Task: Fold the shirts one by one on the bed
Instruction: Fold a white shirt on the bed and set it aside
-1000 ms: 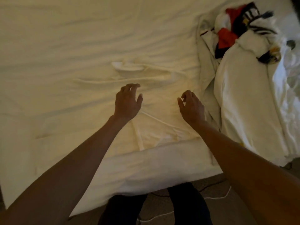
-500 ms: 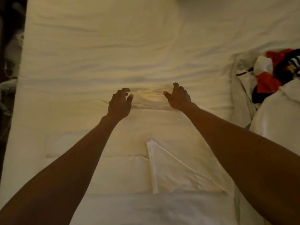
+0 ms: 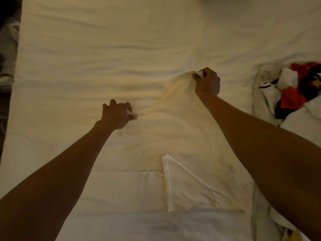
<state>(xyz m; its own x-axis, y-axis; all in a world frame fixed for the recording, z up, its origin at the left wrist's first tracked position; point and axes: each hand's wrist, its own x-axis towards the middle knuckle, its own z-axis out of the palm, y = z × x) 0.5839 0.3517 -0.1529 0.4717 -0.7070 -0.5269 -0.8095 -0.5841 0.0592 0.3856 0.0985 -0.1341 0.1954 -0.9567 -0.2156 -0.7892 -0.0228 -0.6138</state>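
Observation:
A white shirt (image 3: 182, 136) lies spread on the white bed (image 3: 104, 49), hard to tell apart from the sheet. My right hand (image 3: 207, 82) pinches the shirt's far edge and lifts it into a raised peak. My left hand (image 3: 117, 115) grips the shirt's cloth lower and to the left, with creases running out from its fingers. A folded corner of the shirt (image 3: 175, 180) shows near the bed's front, between my forearms.
A heap of clothes (image 3: 295, 94) in white, red, black and yellow lies at the right edge of the bed. The bed's left edge (image 3: 17, 84) borders a dark floor area.
Both hands hovered open over the shirt before; now each has closed on the cloth. My right hand moved farther right and lifted the edge; my left hand dropped lower.

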